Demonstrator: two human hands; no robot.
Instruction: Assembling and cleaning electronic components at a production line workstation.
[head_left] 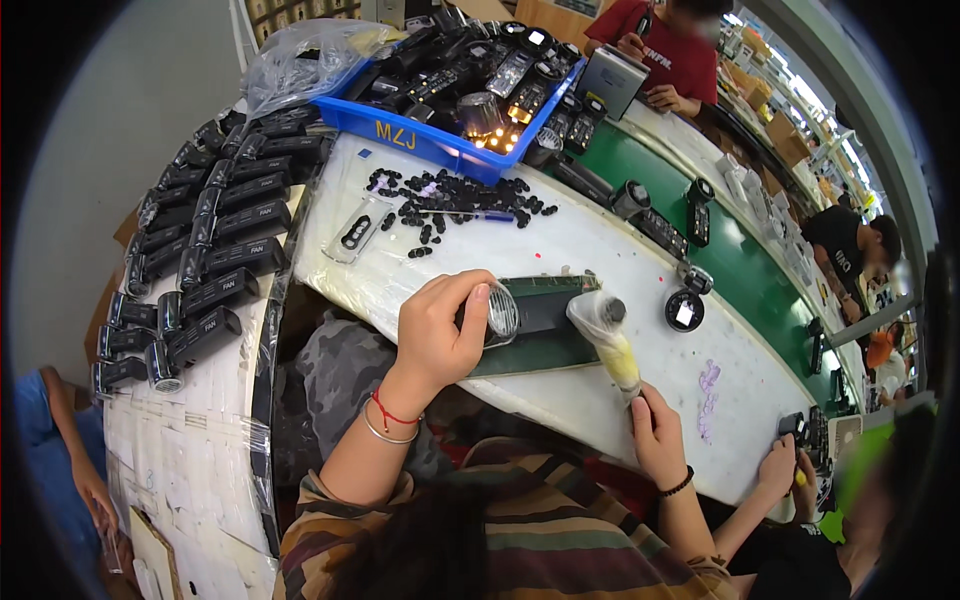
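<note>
Bare hands share one job at an assembly line: the left hand [440,325] curls around the grille [503,313] end of a black handheld fan [542,312], seemingly to steady it, while the right hand [658,432] pinches the handle of a plastic-wrapped mallet-like tool [614,352] between thumb and fingers. Around them spreads a white workbench [605,248], a green conveyor belt [745,268] curving along its far side, likely so that units come within reach. To the left, dark fan units [245,257] lie in rows, apparently ordered for easy counting. A blue plastic crate [445,153], heaped with parts, sits at the bench's far end. Before the person, a dark green board [545,354] lies under the fan, probably to spare the bench. The tool's head hangs at the fan's far end; whether they touch cannot be told. Its wrapping perhaps softens contact. Beyond, a slim blue-handled tool [492,216] lies among small black pieces [450,196], pooled loosely, presumably for quick picking.
</note>
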